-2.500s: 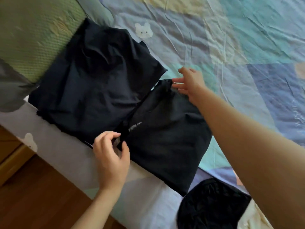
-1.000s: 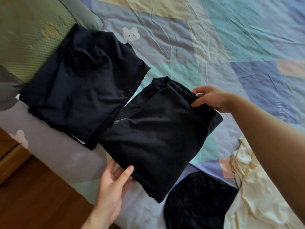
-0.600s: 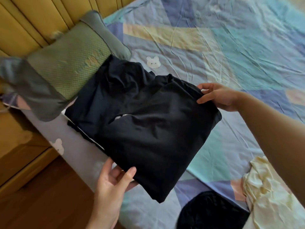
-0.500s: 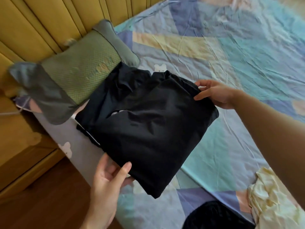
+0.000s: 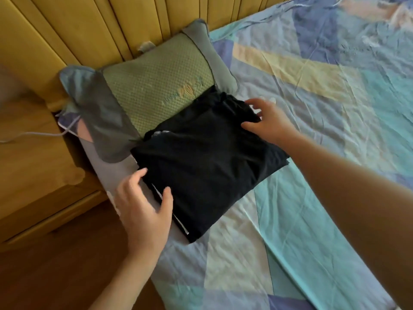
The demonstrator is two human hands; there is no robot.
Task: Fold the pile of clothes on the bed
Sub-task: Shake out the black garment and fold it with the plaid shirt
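Note:
A folded black garment lies on top of another folded dark garment, forming a stack near the bed's left edge, partly on the pillow. My left hand rests at the stack's near left edge, fingers spread and relaxed, thumb touching the cloth. My right hand lies over the far right corner of the top garment with fingers loosely spread, thumb on the fabric. The lower garment shows only as thin edges under the top one.
A green and grey pillow leans at the yellow padded headboard. The patchwork sheet covers the bed to the right. A wooden bedside cabinet with a white cable stands left, wooden floor below.
Both hands carried the folded black garment left and set it on the other folded garment. The grips have loosened and the fingers now lie open. The view swung toward the headboard.

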